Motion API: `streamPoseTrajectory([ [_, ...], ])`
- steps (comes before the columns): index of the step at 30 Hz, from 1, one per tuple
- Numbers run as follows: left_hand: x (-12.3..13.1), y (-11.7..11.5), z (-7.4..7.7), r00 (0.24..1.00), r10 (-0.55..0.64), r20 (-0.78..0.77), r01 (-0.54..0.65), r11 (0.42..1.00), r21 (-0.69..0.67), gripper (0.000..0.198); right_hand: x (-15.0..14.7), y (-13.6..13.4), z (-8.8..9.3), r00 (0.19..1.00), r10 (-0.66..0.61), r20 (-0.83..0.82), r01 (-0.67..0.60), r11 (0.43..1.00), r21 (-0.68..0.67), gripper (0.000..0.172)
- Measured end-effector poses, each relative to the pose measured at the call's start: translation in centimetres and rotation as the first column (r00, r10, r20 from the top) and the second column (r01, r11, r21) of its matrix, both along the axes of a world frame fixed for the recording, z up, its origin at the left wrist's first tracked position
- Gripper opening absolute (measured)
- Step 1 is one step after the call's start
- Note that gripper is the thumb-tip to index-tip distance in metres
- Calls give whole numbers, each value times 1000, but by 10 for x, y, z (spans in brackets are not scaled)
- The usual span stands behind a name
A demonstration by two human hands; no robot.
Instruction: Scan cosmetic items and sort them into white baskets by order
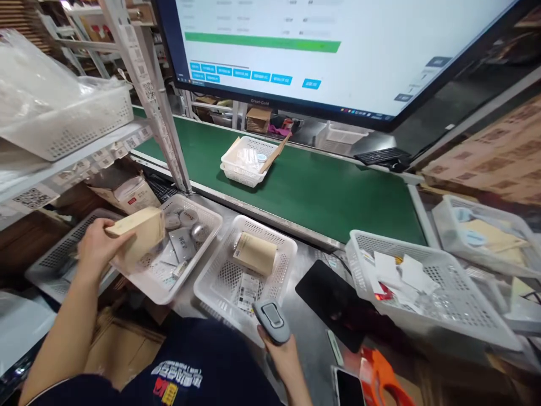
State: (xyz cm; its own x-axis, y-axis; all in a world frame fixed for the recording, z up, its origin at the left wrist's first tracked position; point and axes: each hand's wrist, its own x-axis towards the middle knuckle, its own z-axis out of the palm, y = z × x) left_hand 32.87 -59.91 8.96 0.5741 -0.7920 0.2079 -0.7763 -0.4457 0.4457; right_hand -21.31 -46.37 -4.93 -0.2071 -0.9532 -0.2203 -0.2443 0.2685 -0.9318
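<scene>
My left hand (98, 248) is closed on a cream-coloured box (143, 230), held tilted over the left side of a white basket (214, 223). In that basket lie several round tins (189, 217) and flat silvery packets (182, 243). My right hand (279, 354) is wrapped round a grey handheld barcode scanner (273, 320). The scanner is over the near edge of a middle white basket (289, 248). Inside the middle basket are a second cream box (255, 254) and a small packet with a printed label (248, 291).
A large monitor (270, 67) hangs above a green conveyor belt (313, 192), which carries a white basket (243, 175). To the right are a black mat (333, 299), a basket of cards (460, 287), a phone (349, 386) and an orange tape dispenser (382, 378). A metal shelf (84, 152) stands left.
</scene>
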Motion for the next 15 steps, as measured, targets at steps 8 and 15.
streamPoseTrajectory([
  [8,-85,-17,40,883,-377,-279,291,907,-304,71,45,-57,111,878,326,-349,-437,844,-311,35],
  [15,-184,-38,-21,607,-606,-515,603,773,-200,69,3,-18,112,974,82,-213,-134,962,-240,30],
])
